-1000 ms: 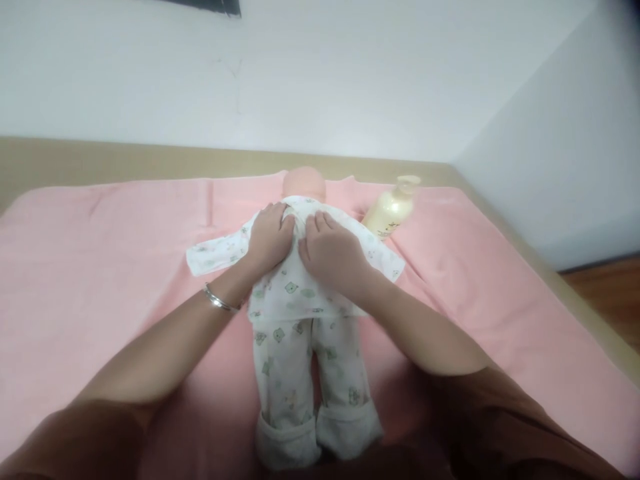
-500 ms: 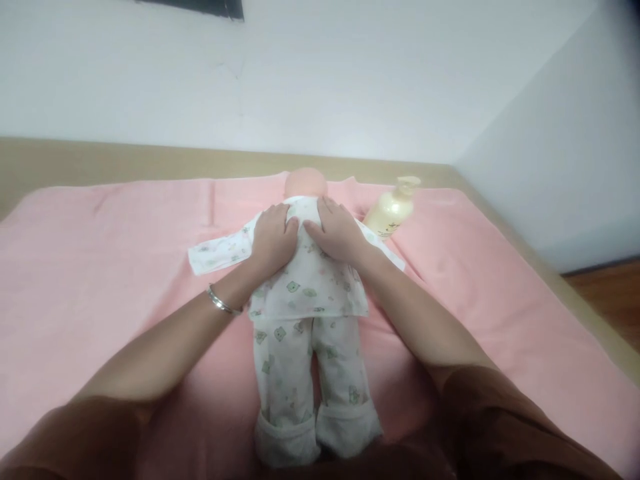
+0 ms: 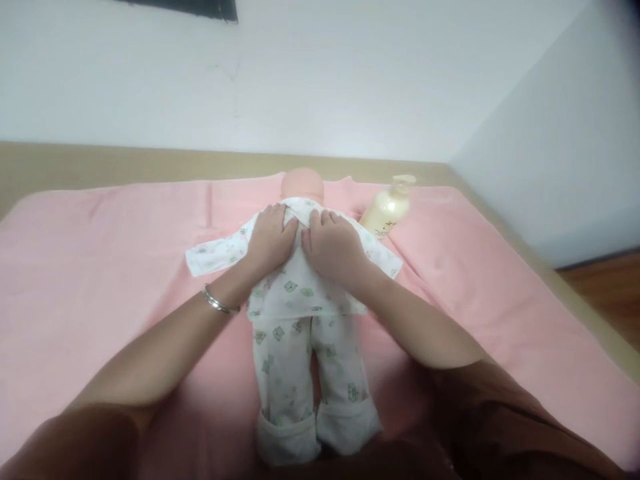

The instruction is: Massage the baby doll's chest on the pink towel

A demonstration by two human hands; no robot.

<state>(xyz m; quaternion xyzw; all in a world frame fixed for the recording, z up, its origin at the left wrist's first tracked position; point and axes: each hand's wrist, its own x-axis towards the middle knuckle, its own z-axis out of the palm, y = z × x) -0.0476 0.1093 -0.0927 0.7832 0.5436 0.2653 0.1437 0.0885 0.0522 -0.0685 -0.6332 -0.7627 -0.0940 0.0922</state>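
A baby doll lies stretched out on a pink sheet, its smooth head away from me and its legs toward me. It wears a white printed shirt and matching pants with turned-up cuffs. My left hand rests flat on the upper left of the shirt, fingers pointing to the shoulder and thumb inward. On the upper right, my right hand has its fingers bent and drawn together on the shirt cloth. A crease runs across the fabric near the collar between both hands. The right fingertips are partly hidden.
A pale yellow pump bottle leans at a tilt beside the doll's right-hand sleeve. The pink sheet covers a beige surface that meets white walls at the back and right. Brown flooring shows at far right.
My right hand has slid slightly toward me, and its fingers have gone from lying flat to bent. The shirt cloth near the collar has creased. My left hand stays in place.
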